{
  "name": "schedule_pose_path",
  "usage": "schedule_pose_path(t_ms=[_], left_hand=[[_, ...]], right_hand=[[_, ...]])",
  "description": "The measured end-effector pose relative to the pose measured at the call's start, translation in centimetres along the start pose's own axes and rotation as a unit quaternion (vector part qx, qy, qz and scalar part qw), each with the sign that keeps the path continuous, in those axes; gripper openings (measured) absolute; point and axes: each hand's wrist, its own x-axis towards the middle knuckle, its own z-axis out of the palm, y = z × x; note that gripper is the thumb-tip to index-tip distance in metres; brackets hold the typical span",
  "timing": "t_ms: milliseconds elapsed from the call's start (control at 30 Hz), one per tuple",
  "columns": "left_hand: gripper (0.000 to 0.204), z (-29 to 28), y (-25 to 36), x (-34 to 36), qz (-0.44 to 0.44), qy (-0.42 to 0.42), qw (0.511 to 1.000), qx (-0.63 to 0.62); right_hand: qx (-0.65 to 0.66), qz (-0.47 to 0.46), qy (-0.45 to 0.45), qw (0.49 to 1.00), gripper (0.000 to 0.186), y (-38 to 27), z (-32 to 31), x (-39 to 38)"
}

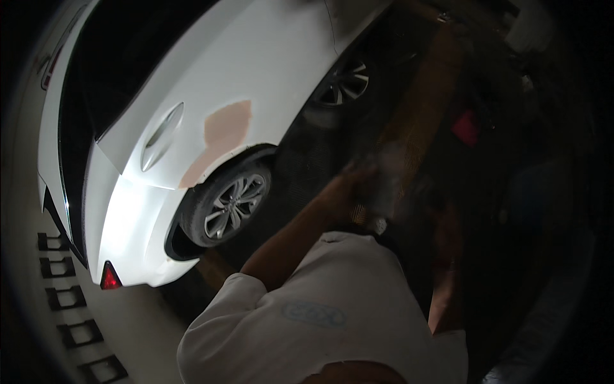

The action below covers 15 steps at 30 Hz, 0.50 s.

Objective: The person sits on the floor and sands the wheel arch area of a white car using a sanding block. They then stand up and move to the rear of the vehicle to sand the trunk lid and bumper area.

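Observation:
My left hand [359, 182] reaches forward in front of my body, its fingers dim and blurred. The right hand [436, 200] is raised in deep shadow on the other side, with its fingers hardly visible. A pale, hazy patch [391, 173] shows between the two hands; I cannot make out what it is, or whether either hand holds it. To the left stands a white car [275, 64], apart from both hands. A pinkish-tan patch [228, 128] covers part of its body above the rear wheel [233, 203] and runs down along the wheel arch.
Bright light falls on the car's rear corner, near a red triangular reflector [110, 276]. Farther off is the front wheel [345, 84]. A brownish-yellow strip [430, 83] crosses the dark floor. Right of it lies a bright pink item [465, 128]. Several black-framed squares [57, 267] line the left side.

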Motion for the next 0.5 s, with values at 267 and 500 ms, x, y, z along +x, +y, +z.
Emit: schedule_pose_path(t_ms=[267,500], left_hand=[[0.040,3.6,8.7,9.8,0.286,0.123,0.922,0.231],[0.048,-3.4,15.8,21.8,0.331,0.313,0.890,0.012]], right_hand=[[-0.497,-0.395,-0.086,0.768,0.054,-13.1,3.8,16.1],[-0.519,-0.369,-0.200,0.745,0.053,-15.1,8.1,29.4]])
